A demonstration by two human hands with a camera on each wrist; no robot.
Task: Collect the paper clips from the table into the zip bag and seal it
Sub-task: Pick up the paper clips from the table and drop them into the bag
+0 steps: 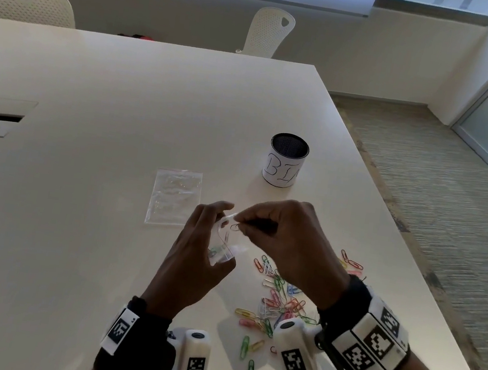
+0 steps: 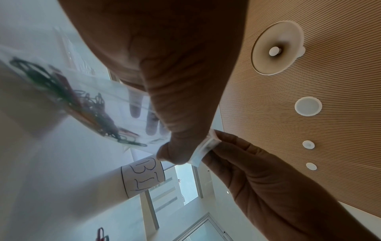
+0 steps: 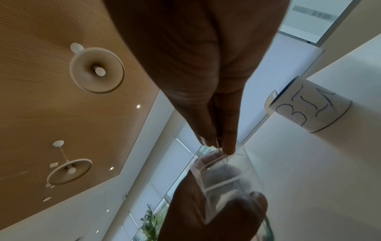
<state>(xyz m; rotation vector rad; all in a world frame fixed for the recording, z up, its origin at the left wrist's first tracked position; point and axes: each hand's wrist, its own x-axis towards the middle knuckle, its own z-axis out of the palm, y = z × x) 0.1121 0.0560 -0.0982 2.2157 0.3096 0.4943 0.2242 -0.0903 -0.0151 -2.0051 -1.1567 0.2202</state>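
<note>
My left hand (image 1: 206, 242) grips a small clear zip bag (image 1: 223, 244) above the table, its mouth held open. Several paper clips (image 2: 68, 96) lie inside the zip bag (image 2: 107, 104). My right hand (image 1: 273, 236) pinches a dark paper clip (image 1: 235, 227) right at the bag's mouth. In the right wrist view the pinched clip (image 3: 219, 146) hangs just over the open bag (image 3: 226, 176). A pile of coloured paper clips (image 1: 278, 302) lies on the white table (image 1: 74, 223) under my right wrist.
A second clear zip bag (image 1: 174, 197) lies flat on the table just beyond my left hand. A black mesh cup with a paper label reading "BIN" (image 1: 285, 161) stands further back right. The table's right edge (image 1: 387, 224) runs close to the clips.
</note>
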